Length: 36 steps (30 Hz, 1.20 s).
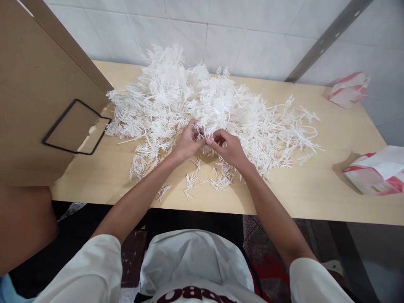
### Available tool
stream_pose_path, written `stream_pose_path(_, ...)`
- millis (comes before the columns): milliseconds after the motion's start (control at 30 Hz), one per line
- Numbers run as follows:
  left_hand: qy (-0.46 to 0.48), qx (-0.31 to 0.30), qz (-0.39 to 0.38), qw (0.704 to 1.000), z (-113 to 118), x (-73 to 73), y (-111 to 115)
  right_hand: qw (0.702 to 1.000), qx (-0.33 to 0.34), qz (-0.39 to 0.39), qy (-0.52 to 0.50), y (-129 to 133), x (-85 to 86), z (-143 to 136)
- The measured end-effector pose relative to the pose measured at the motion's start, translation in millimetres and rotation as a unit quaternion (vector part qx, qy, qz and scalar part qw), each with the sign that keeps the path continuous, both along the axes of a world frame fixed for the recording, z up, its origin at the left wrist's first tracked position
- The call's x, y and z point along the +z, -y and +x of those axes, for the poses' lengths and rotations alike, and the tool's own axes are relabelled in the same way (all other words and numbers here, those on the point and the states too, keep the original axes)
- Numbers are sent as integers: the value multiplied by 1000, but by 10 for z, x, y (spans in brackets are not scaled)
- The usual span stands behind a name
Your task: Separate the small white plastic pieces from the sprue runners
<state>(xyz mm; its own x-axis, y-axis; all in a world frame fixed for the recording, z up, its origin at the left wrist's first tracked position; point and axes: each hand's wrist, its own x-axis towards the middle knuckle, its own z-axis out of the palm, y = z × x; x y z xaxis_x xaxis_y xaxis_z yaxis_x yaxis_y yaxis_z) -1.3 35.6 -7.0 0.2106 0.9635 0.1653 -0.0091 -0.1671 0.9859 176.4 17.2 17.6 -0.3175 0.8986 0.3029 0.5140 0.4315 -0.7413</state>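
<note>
Two bare hands meet approx. mid-table, at the front side of a big heap of white strands (pixel 176 92) spread over the surface (pixel 315 185); heap runs from near the left end to well past the middle, its back close to the rear edge by the wall. L hand (pixel 188 143): thumb & fingers curled in, tips pinching strands at the heap's front. R hand (pixel 229 147): thumb & forefinger tips pressed together on strand ends right next to the L fingertips; exact piece btwn them too small to tell. Loose bits (pixel 190 183) lie btwn the forearms, nearer the front edge. Handling, my guess: v. light, thin, springy plastic-type stuff, prob. a bit slick, w/ branching tips that'd snag on neighbours & could bend or snap if yanked. Best hold prob. the thicker stem, thumb vs. forefinger, not the feathery ends; a fingertip pinch should do, no need for a full fist. Also about: brown panel (pixel 31 84) at the left end w/ a black wire frame (pixel 59 121) against it; two red-and-white packets, one (pixel 349 90) nr the rear right corner, the other (pixel 375 174) along the right end, closer to the front; another person's bare limb (pixel 25 223) by the front left corner.
</note>
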Motion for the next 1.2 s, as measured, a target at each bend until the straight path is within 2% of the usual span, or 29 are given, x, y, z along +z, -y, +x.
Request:
stream_pose_path(167, -75, 5, 12, 997, 6, 15, -3, 995, 74, -9, 65, -51, 6, 54)
stream_pose_path(333, -80, -22, -25, 996, 59, 144, 80, 992, 17, 18, 122, -17, 14, 17)
stream_pose_path(433, -51, -43, -69, 995, 114, 184, 141, 991, 6, 57, 121, 21, 4, -9)
stream_pose_path(567, 32, -104, -131, 985, 147, 189, 193, 992, 19, 100, 69, 53, -27, 16)
stream_pose_path(667, 72, -89, -166, 979, 98, 199, 186, 992, 13, 106, 60, 51, -56, 46)
stream_pose_path(733, 85, -65, -156, 982, 47, 210, 159, 993, 1, 100, 61, 34, -68, 55)
stream_pose_path(833, 87, -40, -96, 991, -4, 199, 102, 993, -20, 97, 58, 7, -59, 35)
stream_pose_path(933, 73, -20, -73, 994, -9, 133, 50, 995, -24, 86, 40, 1, -28, -18)
stream_pose_path(1000, 53, -11, -70, 996, -2, 72, 25, 998, -27, 47, 27, 4, -17, -54)
stream_pose_path(1100, 3, -3, -44, 999, -1, 8, 5, 1000, -2, -10, 29, 2, -27, -72)
stream_pose_path(1200, -36, -8, -20, 999, -5, 5, 6, 998, 36, -21, 49, -15, -42, -46)
